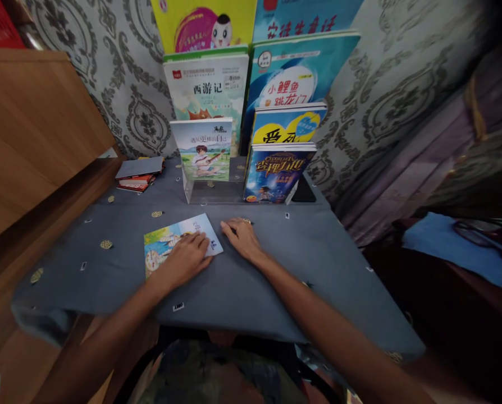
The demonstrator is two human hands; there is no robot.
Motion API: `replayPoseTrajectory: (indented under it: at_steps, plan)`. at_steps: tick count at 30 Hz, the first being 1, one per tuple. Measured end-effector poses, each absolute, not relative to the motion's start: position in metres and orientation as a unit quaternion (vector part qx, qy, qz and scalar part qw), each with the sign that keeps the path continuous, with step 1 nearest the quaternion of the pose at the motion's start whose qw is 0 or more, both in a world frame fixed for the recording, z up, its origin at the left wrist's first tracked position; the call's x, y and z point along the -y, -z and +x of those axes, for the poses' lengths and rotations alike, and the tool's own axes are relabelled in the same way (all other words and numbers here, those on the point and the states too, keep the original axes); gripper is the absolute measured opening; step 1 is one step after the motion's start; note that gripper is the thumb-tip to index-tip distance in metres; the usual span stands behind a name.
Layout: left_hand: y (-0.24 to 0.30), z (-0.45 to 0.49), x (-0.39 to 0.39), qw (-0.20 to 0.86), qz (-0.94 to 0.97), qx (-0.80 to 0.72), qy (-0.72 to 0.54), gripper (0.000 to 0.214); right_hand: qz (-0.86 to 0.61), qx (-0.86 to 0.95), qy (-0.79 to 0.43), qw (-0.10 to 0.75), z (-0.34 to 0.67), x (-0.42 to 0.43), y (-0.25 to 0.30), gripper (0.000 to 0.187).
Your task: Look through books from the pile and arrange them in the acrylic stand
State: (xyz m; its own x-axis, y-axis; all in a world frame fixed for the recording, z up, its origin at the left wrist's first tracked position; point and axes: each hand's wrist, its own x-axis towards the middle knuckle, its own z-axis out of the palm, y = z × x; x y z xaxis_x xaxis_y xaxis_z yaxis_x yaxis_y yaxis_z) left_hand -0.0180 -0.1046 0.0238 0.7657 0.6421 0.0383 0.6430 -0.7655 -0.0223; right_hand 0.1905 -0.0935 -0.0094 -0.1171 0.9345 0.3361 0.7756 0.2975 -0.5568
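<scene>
A thin paperback book (pixel 204 223) lies at a slant on the grey tablecloth, its cover blue sky with yellow flowers. My left hand (pixel 187 255) rests palm down across that cover, fingers stretched over it and the thumb by its near edge. Part of the cover picture is hidden under the hand. Just right of the book, my right hand (pixel 243 238) rests on the cloth, loosely bent, with a gap between thumb and fingers and nothing visible in it.
Behind my hands a clear acrylic stand (pixel 211 196) holds several upright books, among them a dark blue one (pixel 272 177) and a light-coloured one (pixel 204 148). A small book stack (pixel 139 173) lies back left. A black flat object (pixel 305 191) sits behind the stand. A wooden cabinet (pixel 36 129) borders the left.
</scene>
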Motion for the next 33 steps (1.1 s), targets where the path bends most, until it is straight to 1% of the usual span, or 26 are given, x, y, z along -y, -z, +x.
replayPoseTrajectory:
  at_steps: [4,10,18,24,26,29,33]
  plan:
    - [-0.022,-0.011,0.112,0.029,-0.938,0.344,0.036,0.025,-0.584,0.733,-0.120,0.326,0.190,0.093,0.010,0.045]
    - [-0.024,-0.014,0.112,0.029,-0.944,0.327,0.034,0.032,-0.575,0.730,-0.126,0.346,0.189,0.094,0.010,0.047]
    - [-0.034,-0.013,0.111,0.035,-0.936,0.350,0.015,0.024,-0.554,0.730,-0.153,0.370,0.188,0.097,0.006,0.046]
    - [-0.030,-0.013,0.113,0.027,-0.939,0.342,0.034,0.028,-0.506,0.748,-0.175,0.391,0.186,0.100,0.002,0.049]
    - [-0.028,-0.013,0.115,0.036,-0.940,0.338,0.033,0.030,-0.494,0.761,-0.172,0.384,0.185,0.100,0.004,0.047]
    - [-0.023,-0.016,0.117,0.045,-0.941,0.333,0.043,0.032,-0.488,0.783,-0.155,0.352,0.184,0.099,0.007,0.044]
    - [-0.016,-0.022,0.109,0.033,-0.937,0.335,0.096,0.033,-0.491,0.795,-0.145,0.325,0.183,0.098,0.010,0.038]
